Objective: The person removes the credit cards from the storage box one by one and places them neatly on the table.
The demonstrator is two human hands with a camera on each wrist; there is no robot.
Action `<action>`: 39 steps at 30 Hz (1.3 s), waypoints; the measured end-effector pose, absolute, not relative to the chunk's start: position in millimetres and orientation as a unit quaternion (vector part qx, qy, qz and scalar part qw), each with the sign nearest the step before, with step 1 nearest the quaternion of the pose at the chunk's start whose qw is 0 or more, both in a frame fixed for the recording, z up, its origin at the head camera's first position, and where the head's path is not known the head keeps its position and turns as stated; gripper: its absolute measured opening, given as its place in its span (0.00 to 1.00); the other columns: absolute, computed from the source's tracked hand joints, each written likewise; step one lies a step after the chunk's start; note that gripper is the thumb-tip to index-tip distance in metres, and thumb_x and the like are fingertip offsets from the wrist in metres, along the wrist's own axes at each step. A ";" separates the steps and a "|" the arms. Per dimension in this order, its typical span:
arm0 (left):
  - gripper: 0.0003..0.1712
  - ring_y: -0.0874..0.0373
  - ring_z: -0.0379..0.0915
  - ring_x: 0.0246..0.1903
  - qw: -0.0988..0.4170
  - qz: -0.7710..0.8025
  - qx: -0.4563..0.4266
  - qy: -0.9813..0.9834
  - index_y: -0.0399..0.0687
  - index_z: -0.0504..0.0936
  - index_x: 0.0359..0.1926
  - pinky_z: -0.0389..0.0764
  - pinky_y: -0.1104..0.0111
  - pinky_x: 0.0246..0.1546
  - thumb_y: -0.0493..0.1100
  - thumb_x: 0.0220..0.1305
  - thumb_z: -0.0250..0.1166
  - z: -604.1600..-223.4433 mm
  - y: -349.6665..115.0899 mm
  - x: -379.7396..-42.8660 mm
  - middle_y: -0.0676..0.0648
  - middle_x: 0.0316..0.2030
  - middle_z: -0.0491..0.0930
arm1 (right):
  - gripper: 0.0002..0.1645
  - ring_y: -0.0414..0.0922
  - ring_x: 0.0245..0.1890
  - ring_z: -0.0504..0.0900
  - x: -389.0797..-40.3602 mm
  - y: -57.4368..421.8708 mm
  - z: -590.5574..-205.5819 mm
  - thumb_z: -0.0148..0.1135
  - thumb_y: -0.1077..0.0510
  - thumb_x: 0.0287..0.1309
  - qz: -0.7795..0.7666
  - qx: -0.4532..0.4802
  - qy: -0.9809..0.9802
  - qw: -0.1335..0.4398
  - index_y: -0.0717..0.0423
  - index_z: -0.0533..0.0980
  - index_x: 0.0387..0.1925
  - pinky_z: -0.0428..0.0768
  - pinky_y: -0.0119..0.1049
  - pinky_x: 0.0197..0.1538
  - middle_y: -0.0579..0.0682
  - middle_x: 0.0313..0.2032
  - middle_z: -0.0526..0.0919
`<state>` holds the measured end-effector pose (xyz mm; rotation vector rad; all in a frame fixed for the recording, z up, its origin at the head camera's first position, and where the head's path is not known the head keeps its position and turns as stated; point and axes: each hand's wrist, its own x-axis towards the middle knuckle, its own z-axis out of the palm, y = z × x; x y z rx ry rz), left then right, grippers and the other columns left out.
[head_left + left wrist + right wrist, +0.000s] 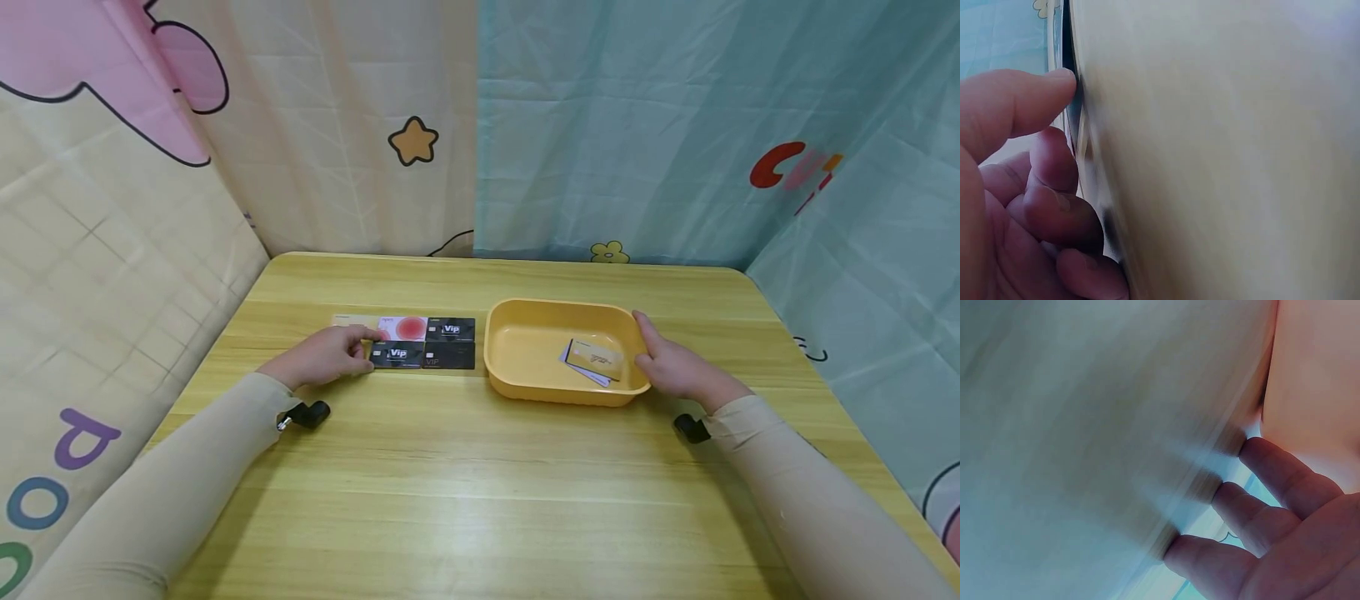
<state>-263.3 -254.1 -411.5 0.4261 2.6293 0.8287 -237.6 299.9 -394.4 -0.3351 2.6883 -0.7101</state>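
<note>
Two rows of cards lie flat on the table. In the head view my left hand [330, 352] is at their left end, thumb and forefinger pinching the left edge of a black VIP card [397, 355]. Beside its fingertips are a pink card [403, 328] and a pale card [351, 320], partly covered by the hand. My right hand [675, 362] holds the right end of a yellow plastic basin [525, 388]; the right wrist view shows fingertips [1194, 547] down at the tabletop next to its wall. Inside the basin, a gold card [595, 359] overlaps a whitish one [596, 377].
Two more black cards, one at the upper right [450, 330] and one at the lower right [448, 356], finish the rows, close to the basin. The wood-patterned table [465, 483] ends at printed curtains [615, 125] at the back and sides. A small black camera [309, 414] hangs below each wrist.
</note>
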 end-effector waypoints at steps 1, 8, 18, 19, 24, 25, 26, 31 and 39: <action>0.31 0.54 0.70 0.31 0.176 0.292 0.150 0.928 0.49 0.76 0.71 0.70 0.65 0.31 0.44 0.69 0.71 -411.6 -254.1 -263.0 0.46 0.35 0.75 | 0.47 0.71 0.76 0.60 -237.4 299.7 -394.3 0.38 0.59 0.75 -0.250 -0.118 0.946 0.170 0.66 0.27 0.82 0.60 0.66 0.75 0.77 0.80 0.42; 0.30 0.52 0.70 0.33 0.179 0.288 0.140 0.930 0.50 0.76 0.71 0.70 0.64 0.33 0.44 0.69 0.69 -412.5 -253.7 -264.1 0.45 0.37 0.74 | 0.46 0.71 0.75 0.63 -235.7 300.7 -393.8 0.38 0.59 0.75 -0.247 -0.123 0.947 0.165 0.66 0.28 0.82 0.62 0.66 0.74 0.78 0.79 0.43; 0.28 0.53 0.69 0.32 0.175 0.281 0.148 0.932 0.51 0.77 0.69 0.70 0.63 0.34 0.43 0.70 0.69 -412.8 -253.0 -263.7 0.45 0.37 0.73 | 0.46 0.70 0.75 0.62 -237.8 300.4 -396.6 0.37 0.59 0.75 -0.248 -0.122 0.947 0.166 0.66 0.27 0.82 0.61 0.66 0.75 0.77 0.80 0.42; 0.28 0.53 0.69 0.33 0.174 0.279 0.148 0.933 0.51 0.78 0.69 0.70 0.63 0.34 0.43 0.70 0.69 -412.7 -253.0 -263.5 0.45 0.37 0.73 | 0.46 0.70 0.75 0.62 -238.0 300.2 -396.7 0.37 0.59 0.75 -0.247 -0.122 0.947 0.166 0.66 0.27 0.82 0.61 0.66 0.75 0.77 0.80 0.42; 0.28 0.52 0.69 0.34 0.173 0.276 0.147 0.934 0.51 0.78 0.70 0.69 0.63 0.35 0.43 0.70 0.68 -411.7 -252.6 -262.5 0.45 0.38 0.73 | 0.47 0.69 0.75 0.62 -238.2 300.1 -397.2 0.38 0.59 0.75 -0.250 -0.120 0.946 0.165 0.66 0.27 0.82 0.61 0.66 0.74 0.77 0.80 0.42; 0.28 0.52 0.69 0.34 0.173 0.275 0.146 0.934 0.52 0.78 0.70 0.69 0.63 0.35 0.43 0.70 0.68 -411.5 -252.5 -262.4 0.45 0.38 0.73 | 0.47 0.69 0.75 0.63 -238.2 300.2 -397.2 0.38 0.59 0.75 -0.250 -0.120 0.946 0.165 0.65 0.27 0.82 0.62 0.65 0.74 0.77 0.80 0.42; 0.28 0.52 0.69 0.34 0.173 0.276 0.146 0.934 0.52 0.78 0.70 0.69 0.63 0.35 0.43 0.70 0.68 -411.4 -252.3 -262.4 0.45 0.38 0.73 | 0.47 0.69 0.74 0.63 -238.2 300.2 -397.3 0.38 0.59 0.75 -0.250 -0.119 0.946 0.166 0.65 0.27 0.82 0.62 0.65 0.74 0.77 0.80 0.42; 0.28 0.52 0.69 0.34 0.173 0.279 0.145 0.934 0.51 0.78 0.70 0.69 0.63 0.35 0.43 0.70 0.69 -411.0 -251.9 -262.4 0.45 0.37 0.73 | 0.47 0.68 0.73 0.65 -238.6 300.3 -397.6 0.38 0.59 0.75 -0.250 -0.119 0.947 0.166 0.65 0.28 0.82 0.63 0.65 0.73 0.77 0.80 0.43; 0.28 0.52 0.69 0.34 0.173 0.277 0.145 0.934 0.52 0.78 0.69 0.69 0.63 0.35 0.44 0.70 0.69 -411.6 -252.1 -262.7 0.45 0.37 0.73 | 0.47 0.70 0.76 0.60 -238.0 300.4 -396.9 0.39 0.59 0.75 -0.255 -0.117 0.945 0.167 0.65 0.27 0.82 0.60 0.66 0.75 0.76 0.80 0.41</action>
